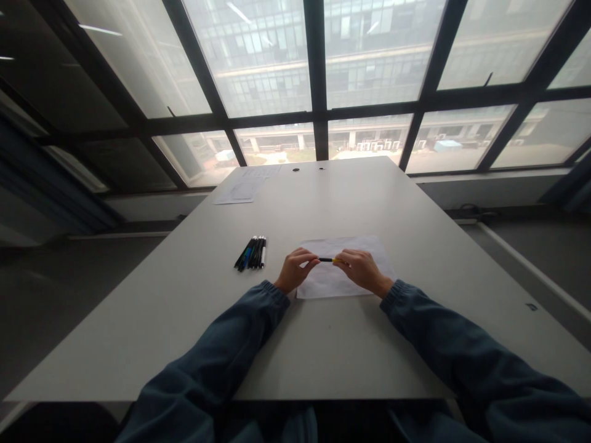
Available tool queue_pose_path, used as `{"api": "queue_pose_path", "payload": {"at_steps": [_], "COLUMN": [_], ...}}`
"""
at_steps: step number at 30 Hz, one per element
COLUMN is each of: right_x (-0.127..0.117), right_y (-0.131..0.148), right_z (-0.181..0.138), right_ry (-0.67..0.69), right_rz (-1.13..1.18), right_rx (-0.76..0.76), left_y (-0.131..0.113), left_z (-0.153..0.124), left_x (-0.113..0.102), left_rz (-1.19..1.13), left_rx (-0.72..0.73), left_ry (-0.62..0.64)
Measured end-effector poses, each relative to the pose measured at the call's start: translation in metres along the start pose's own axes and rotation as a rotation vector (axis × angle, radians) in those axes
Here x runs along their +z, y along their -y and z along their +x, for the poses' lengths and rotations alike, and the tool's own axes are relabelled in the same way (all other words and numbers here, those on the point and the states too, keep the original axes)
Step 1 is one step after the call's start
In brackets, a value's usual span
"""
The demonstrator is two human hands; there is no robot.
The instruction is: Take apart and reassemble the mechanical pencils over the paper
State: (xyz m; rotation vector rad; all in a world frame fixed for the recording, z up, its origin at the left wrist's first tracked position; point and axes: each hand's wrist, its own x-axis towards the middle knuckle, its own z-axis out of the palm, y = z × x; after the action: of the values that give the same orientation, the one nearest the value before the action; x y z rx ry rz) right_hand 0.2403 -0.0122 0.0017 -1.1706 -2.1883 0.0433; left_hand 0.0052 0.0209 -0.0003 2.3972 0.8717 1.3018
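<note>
1. Your left hand [295, 269] and right hand [362, 269] are close together, fingers curled, each pinching one end of a single pen [327, 259].
2. The pen lies level between your fingertips, just above a sheet of paper [333, 284] in the middle of the tabletop [429, 258]. Its visible middle is dark, with a yellow part near your right hand.
3. The pen is probably light, stiff and smooth. It may roll if you put it down, so the two ends of the barrel are the steadiest places to grip.
4. A bunch of pens [252, 253] lies side by side to the left of your left hand. There appear to be five or six, but they are packed too tightly to count exactly.
5. There are two sheets of paper: one beneath your hands and a second sheet [240, 189] at the far left edge.
6. A large window [268, 74] lies beyond the tabletop.
</note>
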Motion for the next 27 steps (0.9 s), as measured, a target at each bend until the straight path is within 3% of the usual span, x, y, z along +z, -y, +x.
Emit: {"api": "queue_pose_path", "payload": {"at_steps": [4,8,13,16,20,27], "right_x": [0.005,0.010,0.009,0.010,0.010,-0.003], "right_y": [-0.003,-0.007,-0.007,-0.006,-0.004,-0.013], "right_z": [0.002,0.005,0.007,0.007,0.011,0.015], "right_ry": [-0.156,-0.279,-0.216,-0.155,-0.224,-0.255], "right_rz": [0.115,0.553,1.107,1.266,1.458,1.860], "right_rx": [0.132,0.352,0.448,0.467,0.517,0.607], "left_y": [0.000,0.002,0.003,0.001,-0.002,0.003], "left_z": [0.000,-0.002,-0.003,-0.003,-0.003,-0.003], "left_x": [-0.001,-0.002,-0.002,-0.001,-0.001,-0.001], "left_rz": [-0.002,0.016,0.000,-0.025,-0.094,-0.102], "left_rx": [-0.066,-0.094,-0.118,-0.120,-0.093,-0.238], "left_ry": [-0.074,-0.129,-0.075,0.025,0.152,0.022]}}
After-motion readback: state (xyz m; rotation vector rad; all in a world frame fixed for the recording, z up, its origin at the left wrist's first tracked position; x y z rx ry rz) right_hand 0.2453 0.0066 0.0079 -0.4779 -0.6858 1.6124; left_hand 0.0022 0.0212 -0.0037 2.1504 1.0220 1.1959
